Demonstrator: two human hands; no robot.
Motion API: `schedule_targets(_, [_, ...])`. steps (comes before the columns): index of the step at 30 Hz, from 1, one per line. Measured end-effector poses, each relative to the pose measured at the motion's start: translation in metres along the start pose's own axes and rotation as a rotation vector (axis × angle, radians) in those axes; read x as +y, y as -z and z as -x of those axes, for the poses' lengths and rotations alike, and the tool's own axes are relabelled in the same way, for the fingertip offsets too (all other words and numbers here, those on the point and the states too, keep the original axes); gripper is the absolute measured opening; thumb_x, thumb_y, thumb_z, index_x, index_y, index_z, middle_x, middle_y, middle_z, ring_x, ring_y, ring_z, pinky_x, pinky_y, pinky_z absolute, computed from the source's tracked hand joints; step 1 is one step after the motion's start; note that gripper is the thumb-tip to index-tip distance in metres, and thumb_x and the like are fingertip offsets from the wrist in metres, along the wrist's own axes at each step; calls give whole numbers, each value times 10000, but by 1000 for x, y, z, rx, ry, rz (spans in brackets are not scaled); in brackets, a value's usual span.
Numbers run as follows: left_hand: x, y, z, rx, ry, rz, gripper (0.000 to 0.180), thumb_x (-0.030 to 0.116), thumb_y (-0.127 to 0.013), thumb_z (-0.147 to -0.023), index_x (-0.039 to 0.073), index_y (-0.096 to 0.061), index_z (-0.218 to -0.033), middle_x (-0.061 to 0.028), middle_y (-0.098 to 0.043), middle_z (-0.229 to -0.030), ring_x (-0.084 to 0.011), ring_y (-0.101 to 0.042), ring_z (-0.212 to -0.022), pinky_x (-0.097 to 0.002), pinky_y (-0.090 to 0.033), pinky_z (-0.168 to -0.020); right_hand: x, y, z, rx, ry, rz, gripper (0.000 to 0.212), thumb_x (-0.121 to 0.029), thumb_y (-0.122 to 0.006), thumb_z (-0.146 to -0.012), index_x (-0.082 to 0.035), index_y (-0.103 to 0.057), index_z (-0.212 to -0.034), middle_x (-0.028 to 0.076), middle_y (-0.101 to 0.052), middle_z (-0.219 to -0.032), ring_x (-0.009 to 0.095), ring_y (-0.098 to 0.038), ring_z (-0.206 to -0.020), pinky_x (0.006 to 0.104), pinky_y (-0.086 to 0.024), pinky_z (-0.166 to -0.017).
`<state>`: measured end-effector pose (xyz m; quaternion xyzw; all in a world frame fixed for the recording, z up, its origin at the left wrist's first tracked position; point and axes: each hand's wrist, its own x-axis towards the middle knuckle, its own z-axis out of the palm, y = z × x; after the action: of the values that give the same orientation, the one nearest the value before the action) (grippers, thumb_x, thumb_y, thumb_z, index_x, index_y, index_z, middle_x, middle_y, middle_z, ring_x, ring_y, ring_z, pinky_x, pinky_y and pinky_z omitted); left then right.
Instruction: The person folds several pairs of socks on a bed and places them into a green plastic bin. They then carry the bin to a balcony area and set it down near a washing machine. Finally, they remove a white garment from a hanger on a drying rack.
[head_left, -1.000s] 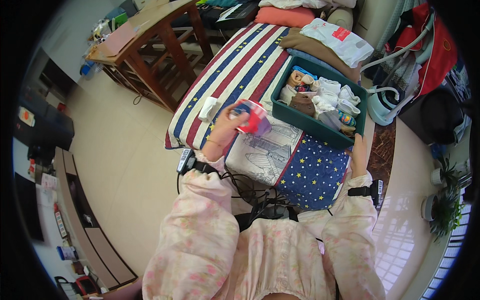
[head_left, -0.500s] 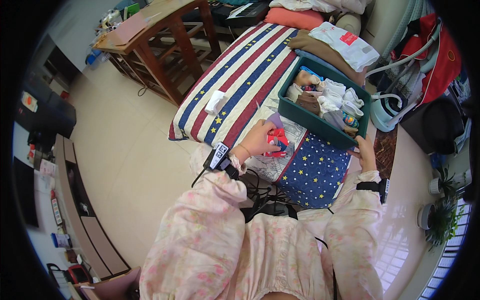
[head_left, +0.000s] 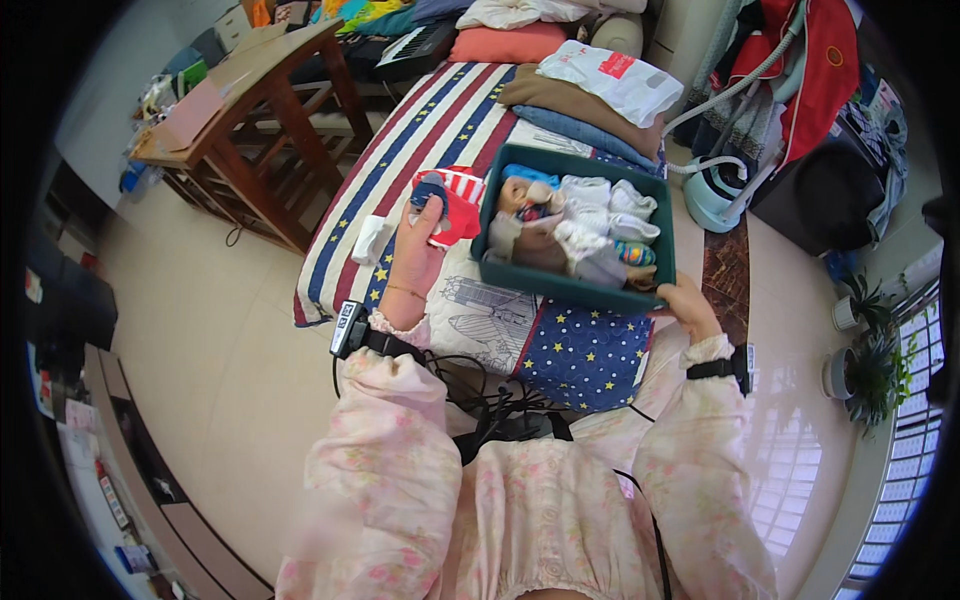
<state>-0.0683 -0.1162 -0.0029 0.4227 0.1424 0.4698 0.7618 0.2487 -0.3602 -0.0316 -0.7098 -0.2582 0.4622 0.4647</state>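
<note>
Cloth (head_left: 460, 217), red, white and blue, I log pinched in left hand (head_left: 415, 250); right of it, green bin (head_left: 565, 286), near-right corner gripped by right hand (head_left: 692, 308).

You have pale tiled floor (head_left: 235, 300) down the left of the frame; wooden table (head_left: 245, 85), upper left; low cabinet (head_left: 152, 468), lower left; barred window (head_left: 895, 450), lower right; near it, you see bright light (head_left: 780, 470) reflected on floor

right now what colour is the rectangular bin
The bin is dark green, best seen in the head view.
</note>
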Motion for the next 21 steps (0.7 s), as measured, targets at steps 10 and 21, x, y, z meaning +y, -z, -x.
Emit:
schedule_targets(10, [-30, -27, 40, 99, -60, -977, 577, 221, -848, -650, 29, -529, -1090, -116, -523, -1082, -235, -535, -995, -338, -436, -881, 10, -21, 17, 262, 327, 189, 378, -210, -568, -910, 59, -525, -1172, 204, -620, -1056, 276, -598, -943, 353, -463, -830])
schedule_targets(21, [-36, -29, 54, 166, -20, -1143, 590, 198, -858, -607, 38, -513, -1058, -126, -465, -1093, -295, -490, -1034, -371, -407, -897, 11, -39, 3, 554, 384, 410, 299, -157, -513, -946, 78, -557, -1125, 286, -617, -939, 420, -612, -854, 405, -488, -728])
